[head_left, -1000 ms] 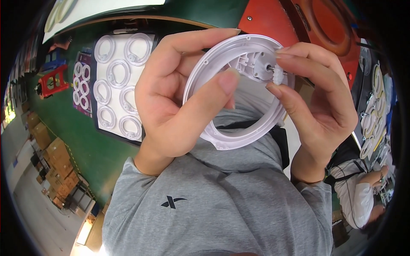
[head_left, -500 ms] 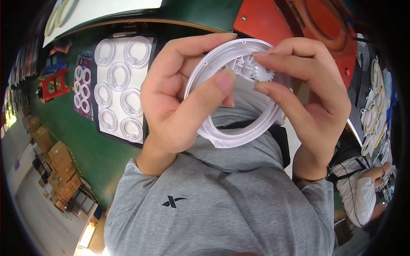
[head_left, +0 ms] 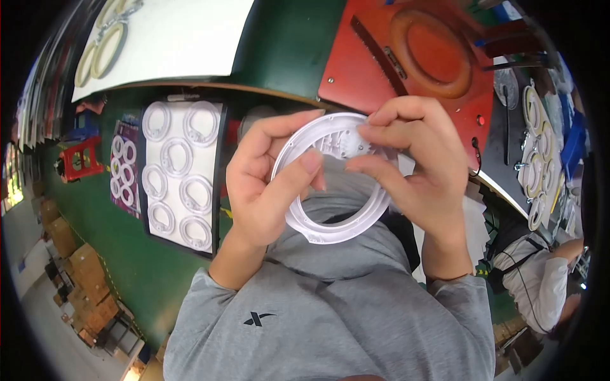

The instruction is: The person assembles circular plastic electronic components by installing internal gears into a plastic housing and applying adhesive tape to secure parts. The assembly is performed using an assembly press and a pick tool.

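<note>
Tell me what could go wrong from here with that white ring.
The white ring is held in midair, the left hand gripping its left side, so it might slip and drop. The small white gear inside sits at the right hand's fingertips; pushed crookedly, it might seat badly or fall through the ring's open middle.

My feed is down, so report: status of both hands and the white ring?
Left hand holding white plastic ring. Right hand at small white gear inside it, grip unclear. Right fingertips partly cover the gear.
</note>
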A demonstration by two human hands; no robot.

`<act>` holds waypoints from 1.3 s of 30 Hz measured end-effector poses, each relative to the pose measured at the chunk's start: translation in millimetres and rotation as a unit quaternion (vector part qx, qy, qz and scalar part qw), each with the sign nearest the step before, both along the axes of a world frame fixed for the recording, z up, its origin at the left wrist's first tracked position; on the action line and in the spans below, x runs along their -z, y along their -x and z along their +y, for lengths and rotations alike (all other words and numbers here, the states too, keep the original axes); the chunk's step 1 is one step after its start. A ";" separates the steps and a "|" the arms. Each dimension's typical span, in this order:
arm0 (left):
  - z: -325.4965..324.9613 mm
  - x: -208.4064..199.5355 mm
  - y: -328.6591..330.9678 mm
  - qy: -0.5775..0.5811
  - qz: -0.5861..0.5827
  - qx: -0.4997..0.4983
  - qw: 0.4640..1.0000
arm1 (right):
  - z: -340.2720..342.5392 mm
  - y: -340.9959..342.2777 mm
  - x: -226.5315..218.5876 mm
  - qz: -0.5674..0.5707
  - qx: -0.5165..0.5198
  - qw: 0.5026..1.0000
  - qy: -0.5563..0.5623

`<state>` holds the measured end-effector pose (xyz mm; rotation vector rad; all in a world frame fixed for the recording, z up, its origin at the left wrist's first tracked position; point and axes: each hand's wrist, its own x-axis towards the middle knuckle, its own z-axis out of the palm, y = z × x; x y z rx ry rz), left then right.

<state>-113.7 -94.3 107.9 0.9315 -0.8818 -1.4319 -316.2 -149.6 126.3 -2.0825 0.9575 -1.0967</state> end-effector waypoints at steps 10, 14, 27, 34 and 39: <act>-27.6 -0.6 17.1 0.001 0.011 0.059 0.998 | -6.6 17.6 -1.7 0.019 0.072 0.995 0.071; -64.0 -7.6 40.0 0.022 0.007 0.073 0.997 | -14.7 25.6 -14.8 0.016 0.183 0.976 0.113; -133.0 -8.8 79.9 0.209 -0.417 -0.047 0.883 | -26.6 64.9 -2.3 0.200 0.159 0.959 0.120; -109.0 8.1 69.7 0.365 -0.537 -0.018 0.760 | -31.3 55.9 -5.2 0.243 0.167 0.951 0.095; -105.2 7.2 36.3 0.409 -0.492 -0.007 0.769 | -15.0 40.9 8.1 0.335 0.168 0.926 0.053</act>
